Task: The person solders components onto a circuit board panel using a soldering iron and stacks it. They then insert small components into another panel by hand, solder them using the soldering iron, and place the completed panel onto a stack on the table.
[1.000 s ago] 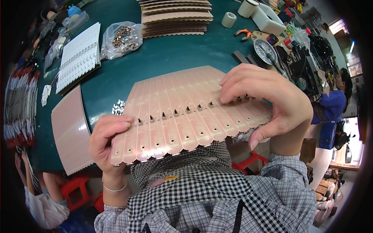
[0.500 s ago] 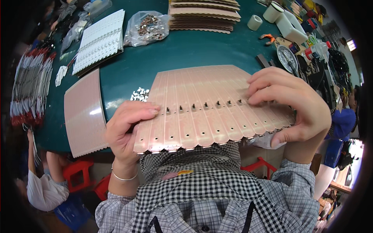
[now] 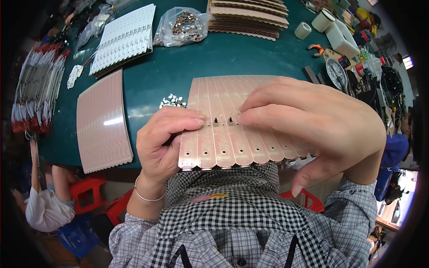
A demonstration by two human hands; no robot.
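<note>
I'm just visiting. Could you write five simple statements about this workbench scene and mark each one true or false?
1. The left hand holds the pink panel by its left side. True.
2. The right hand wears a glove. False: it is bare.
3. Two small black-topped parts stand up from the panel between the hands. True.
4. The panel's edge nearest the person is straight. False: it is scalloped.
5. The clear bag of small parts lies right of the stack of panels. False: it lies left of that stack.
6. A scatter of small whitish pieces lies on the green table beyond the left hand. True.
</note>
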